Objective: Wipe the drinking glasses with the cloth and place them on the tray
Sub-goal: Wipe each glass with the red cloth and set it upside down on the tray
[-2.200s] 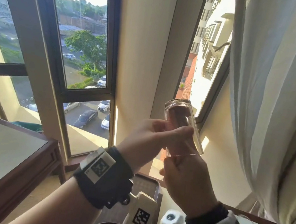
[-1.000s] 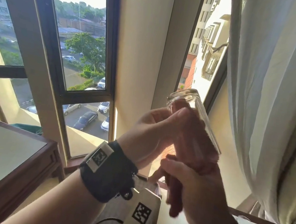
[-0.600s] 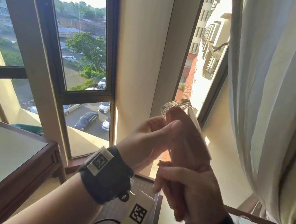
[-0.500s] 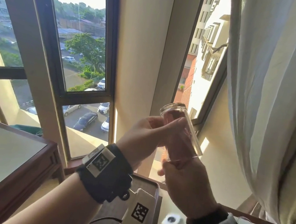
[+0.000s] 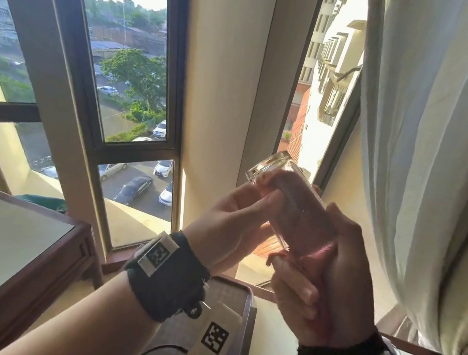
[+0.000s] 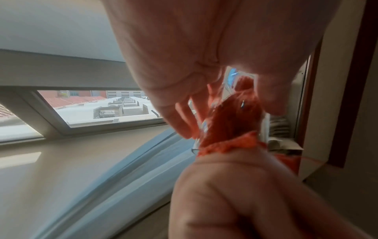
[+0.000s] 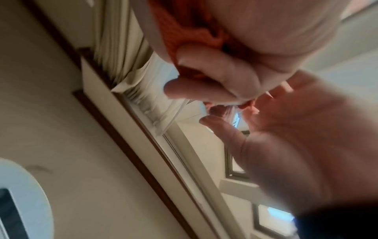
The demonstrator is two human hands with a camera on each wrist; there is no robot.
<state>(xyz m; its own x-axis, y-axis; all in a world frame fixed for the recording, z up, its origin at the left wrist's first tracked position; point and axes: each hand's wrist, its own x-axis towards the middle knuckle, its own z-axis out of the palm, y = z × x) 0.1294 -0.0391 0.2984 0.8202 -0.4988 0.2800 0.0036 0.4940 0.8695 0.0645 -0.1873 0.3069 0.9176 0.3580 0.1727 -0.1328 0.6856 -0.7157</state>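
my left hand point(image 5: 230, 222) pinches the tall clear drinking glass point(image 5: 289, 204) near its base. my right hand point(image 5: 323, 282) grips the orange cloth point(image 6: 229, 122) stuffed inside. i should twist slowly and hold tight.

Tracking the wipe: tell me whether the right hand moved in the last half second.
Yes: the right hand rose away from the tray, up along the glass.
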